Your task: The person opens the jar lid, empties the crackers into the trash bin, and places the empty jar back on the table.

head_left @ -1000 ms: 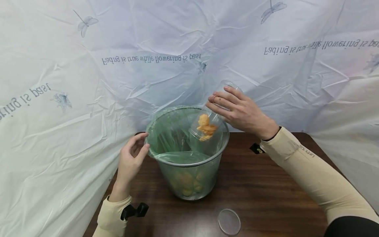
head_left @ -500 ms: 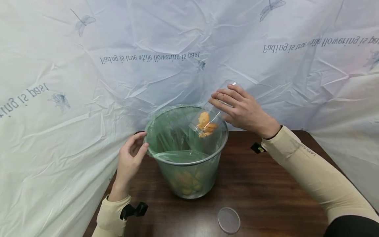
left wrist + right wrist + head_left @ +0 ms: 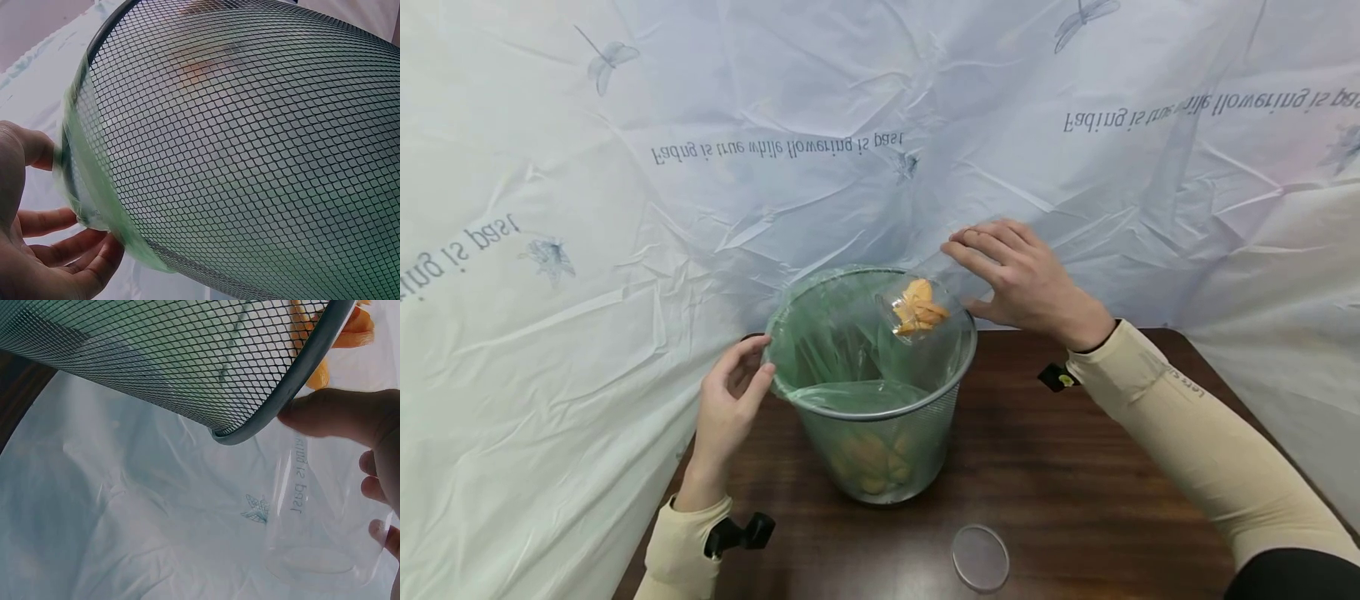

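Observation:
A silver mesh waste bin stands on the table, lined with a green see-through bag folded over its rim. Yellow-orange pieces show through its lower wall. My left hand touches the rim at the left with thumb and fingertips, its fingers relaxed. In my right hand, thumb and fingers grip a clear plastic jar, tipped with its mouth over the bin's opening. Orange peel-like pieces lie inside near that mouth. The right thumb is right at the bin's rim in the right wrist view.
On the brown wooden table a round clear lid lies in front of the bin. A creased white sheet with printed writing and dragonflies hangs behind and at both sides.
The tilted jar has shifted slightly, its mouth end a little higher over the bin, and the orange pieces inside have moved. My right hand has moved slightly right. My left hand stays at the rim.

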`<state>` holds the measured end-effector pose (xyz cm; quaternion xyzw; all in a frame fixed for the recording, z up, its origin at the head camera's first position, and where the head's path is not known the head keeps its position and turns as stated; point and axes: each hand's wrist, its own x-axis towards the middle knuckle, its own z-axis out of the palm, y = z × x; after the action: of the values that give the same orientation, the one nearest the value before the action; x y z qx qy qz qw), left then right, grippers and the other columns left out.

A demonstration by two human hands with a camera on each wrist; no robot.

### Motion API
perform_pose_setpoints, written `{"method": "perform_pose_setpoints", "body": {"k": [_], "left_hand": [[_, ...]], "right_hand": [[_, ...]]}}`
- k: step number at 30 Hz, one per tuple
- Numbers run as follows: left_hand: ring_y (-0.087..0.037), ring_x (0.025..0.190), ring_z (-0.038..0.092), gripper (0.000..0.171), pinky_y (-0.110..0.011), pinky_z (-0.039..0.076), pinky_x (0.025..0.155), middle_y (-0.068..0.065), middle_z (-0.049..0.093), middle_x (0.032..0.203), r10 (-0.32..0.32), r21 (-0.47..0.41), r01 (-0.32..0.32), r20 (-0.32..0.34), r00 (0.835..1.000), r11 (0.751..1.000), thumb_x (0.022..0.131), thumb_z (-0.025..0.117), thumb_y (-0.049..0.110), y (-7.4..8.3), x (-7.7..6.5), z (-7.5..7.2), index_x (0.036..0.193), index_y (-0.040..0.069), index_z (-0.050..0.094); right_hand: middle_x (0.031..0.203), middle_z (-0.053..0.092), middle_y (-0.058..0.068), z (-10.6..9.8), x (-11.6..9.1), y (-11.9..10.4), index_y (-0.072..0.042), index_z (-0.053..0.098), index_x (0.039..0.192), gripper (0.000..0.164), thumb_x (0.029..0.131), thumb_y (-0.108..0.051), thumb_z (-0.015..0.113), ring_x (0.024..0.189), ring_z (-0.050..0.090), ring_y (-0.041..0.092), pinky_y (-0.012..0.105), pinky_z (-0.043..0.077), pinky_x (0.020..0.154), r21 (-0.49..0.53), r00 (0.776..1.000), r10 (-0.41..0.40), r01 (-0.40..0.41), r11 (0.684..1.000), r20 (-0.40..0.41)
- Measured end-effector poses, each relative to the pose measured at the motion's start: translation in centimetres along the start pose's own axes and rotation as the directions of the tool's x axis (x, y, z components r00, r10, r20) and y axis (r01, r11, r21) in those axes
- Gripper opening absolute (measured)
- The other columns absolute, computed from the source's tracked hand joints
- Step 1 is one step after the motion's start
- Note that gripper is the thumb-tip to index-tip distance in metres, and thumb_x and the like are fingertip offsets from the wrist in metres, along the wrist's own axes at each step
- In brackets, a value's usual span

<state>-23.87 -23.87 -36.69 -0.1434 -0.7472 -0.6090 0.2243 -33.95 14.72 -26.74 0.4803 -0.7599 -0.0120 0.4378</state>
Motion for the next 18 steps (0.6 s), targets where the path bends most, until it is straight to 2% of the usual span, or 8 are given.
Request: {"method": "perform_pose_setpoints", "body": {"k": [5, 10, 18], "left_hand": [[-0.012, 0.120, 0.055, 0.035, -0.015, 0.044, 0.097, -0.011, 0.057, 0.131, -0.004, 0.003, 0.004, 0.000, 1.000, 1.000, 0.095, 0.060, 0.007, 0.00, 0.01, -0.02, 0.130, 0.002, 0.058], [-0.013, 0.119, 0.055, 0.036, -0.015, 0.044, 0.096, -0.011, 0.057, 0.131, -0.006, 0.001, 0.006, 0.000, 1.000, 1.000, 0.095, 0.060, 0.007, 0.04, -0.04, -0.02, 0.131, 0.003, 0.058], [-0.013, 0.119, 0.055, 0.035, -0.015, 0.044, 0.096, -0.011, 0.057, 0.131, -0.009, 0.001, 0.009, -0.001, 1.000, 1.000, 0.095, 0.061, 0.007, 0.11, -0.05, -0.07, 0.130, 0.003, 0.058]], "right_hand": [[0.122, 0.061, 0.017, 0.21, -0.16, 0.03, -0.004, 0.058, 0.132, 0.090, 0.054, -0.033, 0.093, 0.110, 0.055, 0.037, 0.052, 0.043, 0.091, 0.027, 0.999, 0.030, -0.029, 0.999, -0.033], [0.120, 0.061, 0.017, 0.22, -0.16, -0.03, -0.004, 0.059, 0.129, 0.088, 0.054, -0.038, 0.092, 0.108, 0.056, 0.037, 0.052, 0.045, 0.088, 0.069, 0.998, 0.055, -0.053, 0.996, -0.029], [0.120, 0.060, 0.020, 0.11, -0.15, 0.00, 0.000, 0.059, 0.128, 0.092, 0.052, -0.038, 0.094, 0.106, 0.056, 0.038, 0.052, 0.047, 0.090, 0.105, 0.997, 0.075, -0.074, 0.992, -0.008]]}}
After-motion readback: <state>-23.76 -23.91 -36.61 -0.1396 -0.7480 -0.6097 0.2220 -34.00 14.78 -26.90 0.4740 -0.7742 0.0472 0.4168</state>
